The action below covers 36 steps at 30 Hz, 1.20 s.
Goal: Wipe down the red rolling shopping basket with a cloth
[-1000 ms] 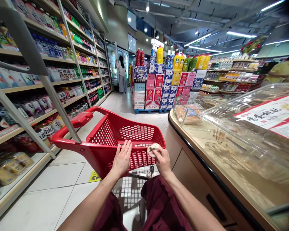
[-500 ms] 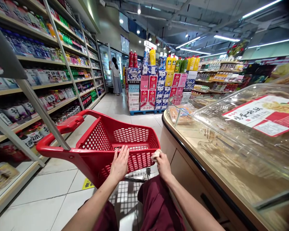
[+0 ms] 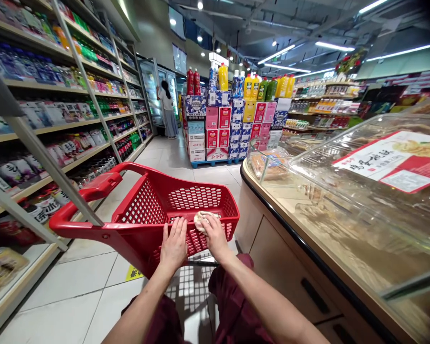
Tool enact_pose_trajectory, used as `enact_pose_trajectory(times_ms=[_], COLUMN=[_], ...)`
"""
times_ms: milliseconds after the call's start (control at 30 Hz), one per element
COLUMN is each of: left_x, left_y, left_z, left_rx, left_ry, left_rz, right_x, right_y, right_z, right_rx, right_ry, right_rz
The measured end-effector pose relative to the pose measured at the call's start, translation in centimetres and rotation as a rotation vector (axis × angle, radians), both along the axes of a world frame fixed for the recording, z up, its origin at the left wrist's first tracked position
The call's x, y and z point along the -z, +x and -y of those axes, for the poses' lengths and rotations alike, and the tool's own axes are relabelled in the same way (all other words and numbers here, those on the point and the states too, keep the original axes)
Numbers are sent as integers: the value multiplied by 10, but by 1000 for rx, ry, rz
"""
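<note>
A red plastic shopping cart (image 3: 129, 229) with a latticed basket stands side-on before me, its handle to the left. Along the basket's near rim, my left hand (image 3: 174, 244) lies flat with its fingers stretched over the edge. To its right, my right hand (image 3: 215, 236) grips a crumpled off-white cloth (image 3: 202, 220) against the same rim. Part of the cloth is hidden by my fingers. No goods show inside the basket from here.
Drink shelves (image 3: 68, 122) line the left side. A glass-topped counter (image 3: 290, 205) with packaged pastries runs close on the right. Stacked drink cartons (image 3: 218, 131) stand on a blue pallet ahead. Farther back, a person (image 3: 167, 110) is beside a glass-door fridge.
My right hand has slid the cloth leftward along the rim from the basket's right corner toward its middle. The left hand stays on the rim.
</note>
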<state>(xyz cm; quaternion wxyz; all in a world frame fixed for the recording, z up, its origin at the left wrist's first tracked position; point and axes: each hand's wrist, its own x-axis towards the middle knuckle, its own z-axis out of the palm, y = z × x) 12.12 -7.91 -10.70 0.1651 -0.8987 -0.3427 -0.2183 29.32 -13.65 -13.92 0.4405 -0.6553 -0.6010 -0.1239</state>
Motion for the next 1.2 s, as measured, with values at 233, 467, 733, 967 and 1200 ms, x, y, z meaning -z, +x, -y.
enact_pose_trajectory(times_ms=[233, 467, 733, 967, 1200], left_x=[-1, 5, 7, 9, 0], left_y=[1, 3, 0, 4, -6], left_z=[0, -3, -4, 0, -1], left_rx=[20, 39, 37, 3, -12], left_ry=[-25, 32, 10, 7, 1], left_rz=[53, 131, 108, 85, -25], right_x=[9, -14, 1, 28, 20], right_y=[47, -1, 37, 43, 13], right_z=[26, -7, -1, 14, 3], right_rx=[313, 170, 25, 228, 105], right_ry=[16, -60, -141, 22, -9], right_rz=[-109, -14, 136, -34, 52])
